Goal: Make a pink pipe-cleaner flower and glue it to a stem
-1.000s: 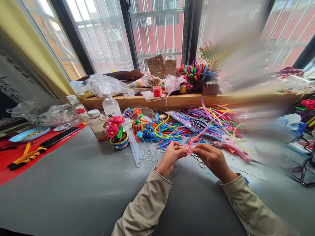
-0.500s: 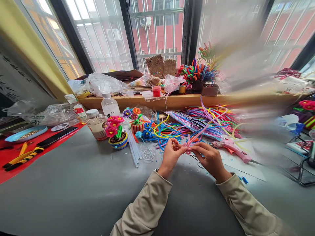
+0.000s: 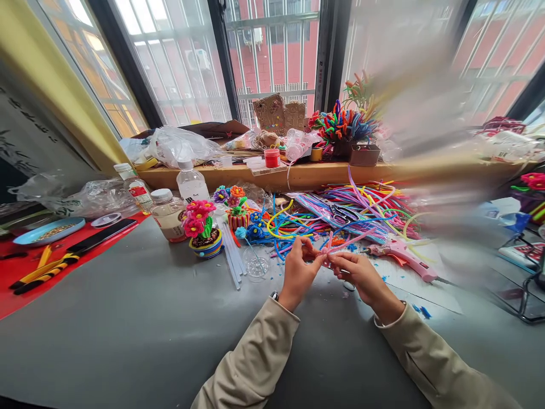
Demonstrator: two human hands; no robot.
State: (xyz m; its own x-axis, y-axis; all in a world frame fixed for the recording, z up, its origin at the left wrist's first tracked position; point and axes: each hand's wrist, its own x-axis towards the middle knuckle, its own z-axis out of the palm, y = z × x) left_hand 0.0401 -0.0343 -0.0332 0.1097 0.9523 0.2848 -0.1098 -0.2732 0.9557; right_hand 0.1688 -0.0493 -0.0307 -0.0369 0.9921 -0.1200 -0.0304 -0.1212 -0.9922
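Both hands meet over the grey table, pinching a pink pipe cleaner [image 3: 329,248] bent into small loops. My left hand [image 3: 298,272] grips its left side between thumb and fingers. From the right, the thumb and fingertips of my right hand [image 3: 361,279] close on the same piece. One pink end points up and another slants off to the upper right; the part between the fingertips is hidden. Just beyond lies a heap of colourful pipe cleaners [image 3: 395,207]. A pink hot glue gun [image 3: 402,257] rests right of my right hand.
Left of my hands stand a pot of pink pipe-cleaner flowers [image 3: 205,247], clear glue sticks [image 3: 232,258], a round clear dish [image 3: 257,264] and several bottles [image 3: 168,218]. Blue scraps [image 3: 421,311] lie at the right. A cluttered wooden sill [image 3: 230,177] runs along the back.
The long pink end has swung lower, now slanting more to the right. My right hand has shifted slightly, its fingers straighter; both hands still hold the pink pipe cleaner.
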